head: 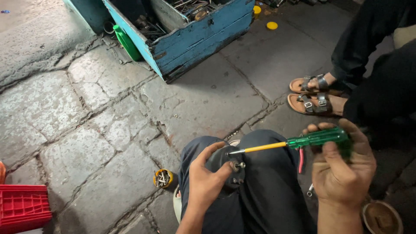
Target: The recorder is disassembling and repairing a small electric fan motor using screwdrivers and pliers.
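Above stone paving, right hand (342, 171) grips green screwdriver (303, 141) by its handle.

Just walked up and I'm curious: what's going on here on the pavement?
A person sits with a small dark round part propped on their knee. The left hand steadies it, while the right hand holds a green-handled screwdriver with a yellow shaft, its tip at the part's top edge. A small tin of screws sits on the stone floor by the knee, and a blue wooden toolbox lies ahead. Another person's sandalled feet are at right.
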